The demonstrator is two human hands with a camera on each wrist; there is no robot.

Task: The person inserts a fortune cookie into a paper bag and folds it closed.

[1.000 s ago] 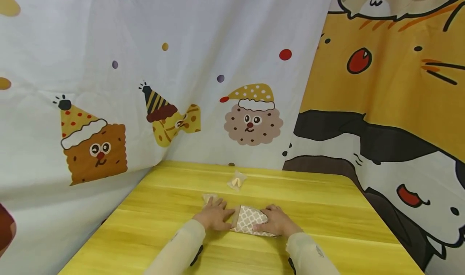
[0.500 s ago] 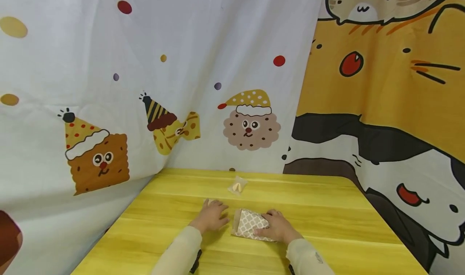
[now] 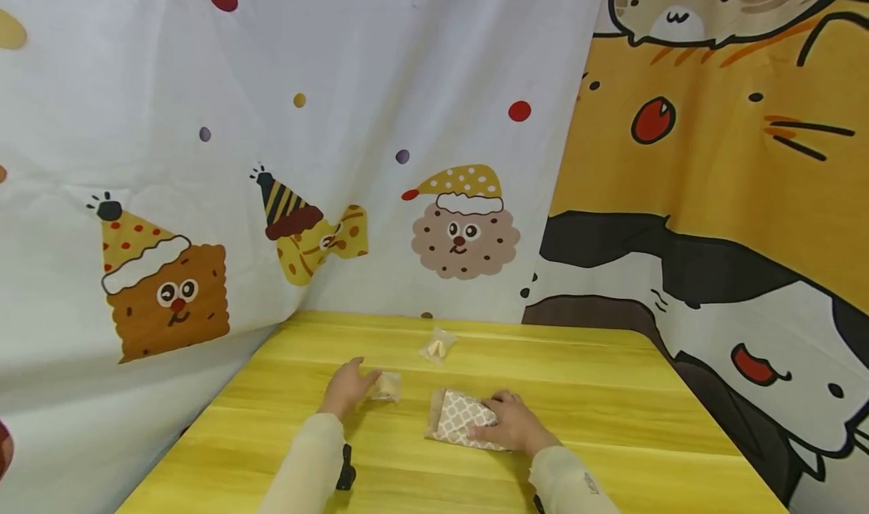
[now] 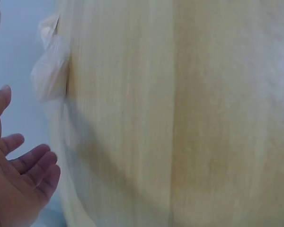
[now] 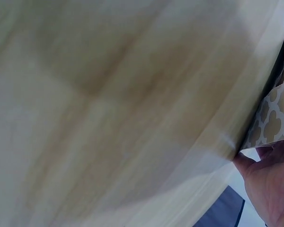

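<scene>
While the right hand (image 3: 512, 423) grips a tan-and-white paper pouch (image 3: 459, 419), a clear-plastic packet (image 3: 388, 386) lies three o'clock from the spread left hand (image 3: 346, 388).

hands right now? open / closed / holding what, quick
Left hand: open, holding nothing, beside a clear packet.
Right hand: closed on the patterned bag, gripping it at one end.

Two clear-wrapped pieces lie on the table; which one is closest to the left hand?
The front piece, right beside the left hand; the other piece lies farther back, toward the far edge of the table.
</scene>
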